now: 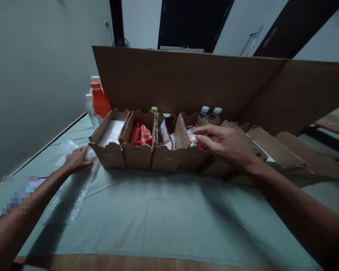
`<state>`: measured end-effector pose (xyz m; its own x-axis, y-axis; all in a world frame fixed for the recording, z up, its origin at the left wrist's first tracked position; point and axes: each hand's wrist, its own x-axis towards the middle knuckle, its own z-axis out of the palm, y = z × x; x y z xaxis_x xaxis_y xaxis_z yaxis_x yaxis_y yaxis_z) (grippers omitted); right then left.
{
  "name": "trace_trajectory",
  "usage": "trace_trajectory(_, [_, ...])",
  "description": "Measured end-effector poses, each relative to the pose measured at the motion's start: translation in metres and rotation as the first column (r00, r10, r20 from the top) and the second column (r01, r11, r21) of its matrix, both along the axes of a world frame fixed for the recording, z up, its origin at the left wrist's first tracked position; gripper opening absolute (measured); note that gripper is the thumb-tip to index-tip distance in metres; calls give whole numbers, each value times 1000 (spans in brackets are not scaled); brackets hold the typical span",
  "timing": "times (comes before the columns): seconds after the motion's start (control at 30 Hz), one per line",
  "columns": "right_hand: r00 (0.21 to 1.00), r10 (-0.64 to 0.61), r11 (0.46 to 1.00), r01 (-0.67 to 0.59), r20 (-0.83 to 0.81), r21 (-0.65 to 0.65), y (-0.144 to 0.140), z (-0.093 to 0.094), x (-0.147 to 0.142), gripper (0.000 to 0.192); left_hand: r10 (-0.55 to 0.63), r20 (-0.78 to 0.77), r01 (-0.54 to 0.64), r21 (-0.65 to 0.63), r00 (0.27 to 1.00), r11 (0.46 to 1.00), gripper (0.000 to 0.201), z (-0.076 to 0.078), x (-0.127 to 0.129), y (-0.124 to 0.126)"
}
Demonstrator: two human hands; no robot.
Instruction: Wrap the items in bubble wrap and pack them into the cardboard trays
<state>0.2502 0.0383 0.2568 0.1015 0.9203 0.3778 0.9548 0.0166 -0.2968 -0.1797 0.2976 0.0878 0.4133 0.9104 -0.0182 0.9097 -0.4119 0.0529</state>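
Note:
A row of small open cardboard boxes [137, 154] stands on a pale green cloth [158, 214]. The leftmost holds a white sheet [111, 131], the second red packets [140, 134], the third a red and white packet [165, 135], the fourth a clear snack packet [192, 138]. My right hand [226, 145] hovers over the fourth box, fingers spread and pointing left, fingertips at the snack packet. My left hand [77, 159] rests flat on a sheet of clear bubble wrap [73, 192] beside the leftmost box.
A tall cardboard sheet [186, 81] stands behind the boxes. An orange bottle [100, 101] and white bottles [89, 107] stand at the back left. Bottle caps [210, 110] show behind the boxes. Flattened cardboard boxes [285, 154] lie to the right. A grey wall runs along the left.

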Motion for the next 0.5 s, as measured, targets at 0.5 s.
trace_trajectory(0.5, [776,180,812,229,604,-537,151,-32,-3,15,21,12,-21,-64,1000,998,70,-37,-13,15])
